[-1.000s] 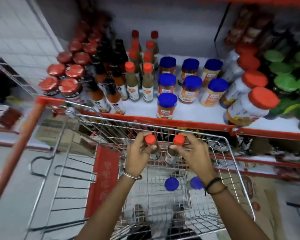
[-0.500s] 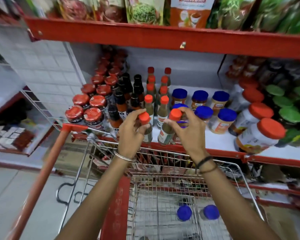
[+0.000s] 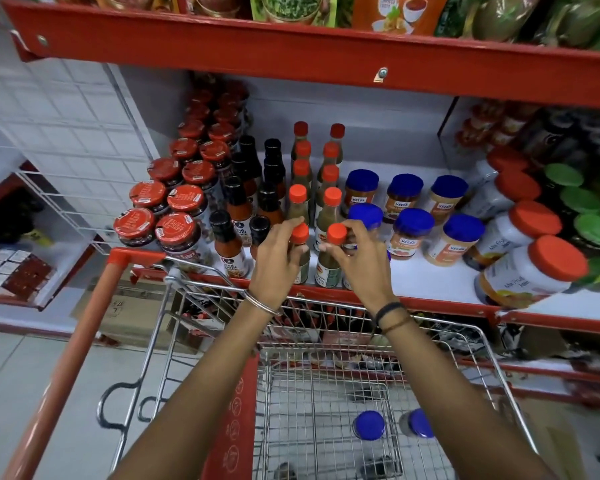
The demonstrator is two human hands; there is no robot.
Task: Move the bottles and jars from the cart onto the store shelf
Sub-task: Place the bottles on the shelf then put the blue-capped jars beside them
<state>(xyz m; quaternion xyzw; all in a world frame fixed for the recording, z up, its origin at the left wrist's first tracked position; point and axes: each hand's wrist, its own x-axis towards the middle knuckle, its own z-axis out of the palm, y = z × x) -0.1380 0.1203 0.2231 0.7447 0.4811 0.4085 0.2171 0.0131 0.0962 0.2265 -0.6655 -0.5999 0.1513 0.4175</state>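
My left hand (image 3: 277,259) grips an orange-capped green sauce bottle (image 3: 300,252) and my right hand (image 3: 362,261) grips a second one (image 3: 330,258). Both bottles stand upright at the front edge of the white shelf (image 3: 433,278), in line with two rows of like bottles (image 3: 331,197) behind them. Whether their bases rest on the shelf I cannot tell. Down in the wire cart (image 3: 326,410) stand two blue-lidded jars (image 3: 369,424), the right one (image 3: 419,422) partly hidden by my forearm.
Red-lidded jars (image 3: 177,232) and black-capped sauce bottles (image 3: 227,244) fill the shelf's left side. Blue-lidded jars (image 3: 413,232) and big orange-lidded jars (image 3: 530,268) stand to the right. A red shelf edge (image 3: 291,46) hangs overhead. The cart's red handle (image 3: 66,358) runs down left.
Both hands lifted the two orange-capped bottles out of the cart and carried them forward onto the shelf's front edge. The view tilted up toward the shelf.
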